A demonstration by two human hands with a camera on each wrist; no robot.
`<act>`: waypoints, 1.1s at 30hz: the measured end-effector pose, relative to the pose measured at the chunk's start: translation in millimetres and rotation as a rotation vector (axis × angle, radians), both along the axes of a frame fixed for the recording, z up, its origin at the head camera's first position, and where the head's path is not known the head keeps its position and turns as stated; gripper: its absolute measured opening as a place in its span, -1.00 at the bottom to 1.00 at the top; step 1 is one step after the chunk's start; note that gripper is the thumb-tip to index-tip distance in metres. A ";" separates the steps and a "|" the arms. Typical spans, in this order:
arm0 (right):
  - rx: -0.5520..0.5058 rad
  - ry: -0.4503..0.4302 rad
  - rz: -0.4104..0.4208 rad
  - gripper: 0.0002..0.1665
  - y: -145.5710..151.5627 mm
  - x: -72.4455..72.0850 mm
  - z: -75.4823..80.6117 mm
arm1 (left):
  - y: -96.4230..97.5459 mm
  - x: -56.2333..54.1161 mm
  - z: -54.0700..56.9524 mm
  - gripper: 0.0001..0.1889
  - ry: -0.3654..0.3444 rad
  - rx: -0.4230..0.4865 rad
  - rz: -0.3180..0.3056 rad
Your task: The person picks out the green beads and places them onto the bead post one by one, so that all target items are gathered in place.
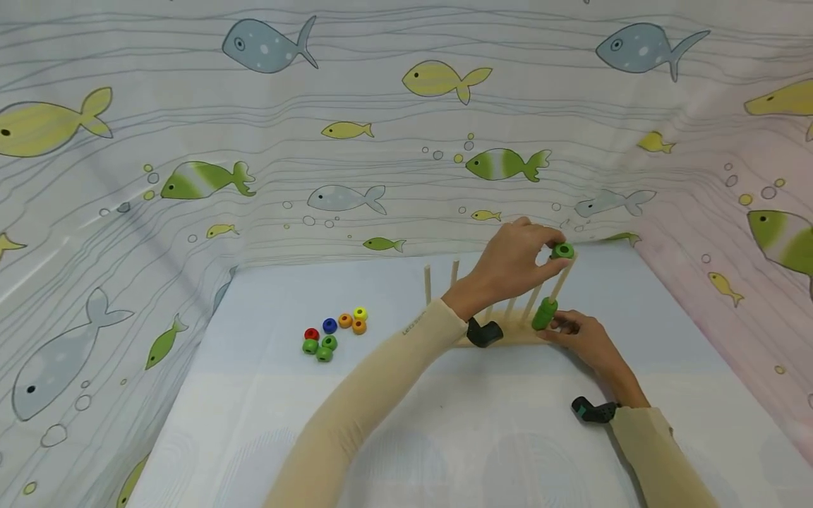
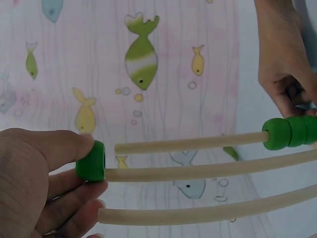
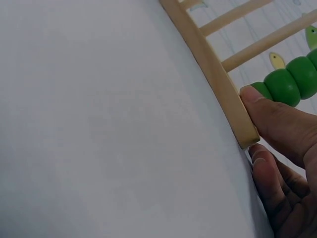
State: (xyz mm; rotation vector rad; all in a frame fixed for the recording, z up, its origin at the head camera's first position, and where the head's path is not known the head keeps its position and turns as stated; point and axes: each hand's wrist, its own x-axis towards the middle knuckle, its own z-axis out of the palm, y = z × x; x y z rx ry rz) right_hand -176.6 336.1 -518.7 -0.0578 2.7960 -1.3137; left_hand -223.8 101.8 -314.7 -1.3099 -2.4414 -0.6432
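My left hand [image 1: 511, 261] pinches a green bead [image 2: 90, 163] between thumb and fingers, its hole facing the pegs in the left wrist view. The bead is close to the top end of the rightmost peg [image 1: 562, 280]. Lower on that peg sits a stack of green beads [image 1: 545, 315], touching one another. At the right end of the wooden peg rack, my right hand [image 1: 589, 340] holds the base [image 3: 221, 89]. Its thumb presses on the wood beside the lowest bead, while the other fingers curl at the base's end.
Loose beads lie on the table [image 1: 254, 395] to the left: several green ones [image 1: 324, 355], a red [image 1: 311, 334], a blue [image 1: 329, 325], two orange [image 1: 359, 327] and a yellow [image 1: 360, 312]. More upright pegs [image 1: 428, 283] stand along the rack. A fish-patterned curtain [image 1: 394, 162] surrounds the table.
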 end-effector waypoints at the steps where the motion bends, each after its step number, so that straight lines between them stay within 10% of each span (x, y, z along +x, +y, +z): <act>1: 0.004 0.000 -0.001 -0.25 -0.4 0.2 0.0 | 1.2 0.3 -0.8 -0.62 0.000 -0.006 -0.002; 33: 0.018 0.008 0.011 -0.23 -2.2 2.0 1.9 | 23.5 0.9 -3.6 -0.52 0.095 -0.086 0.111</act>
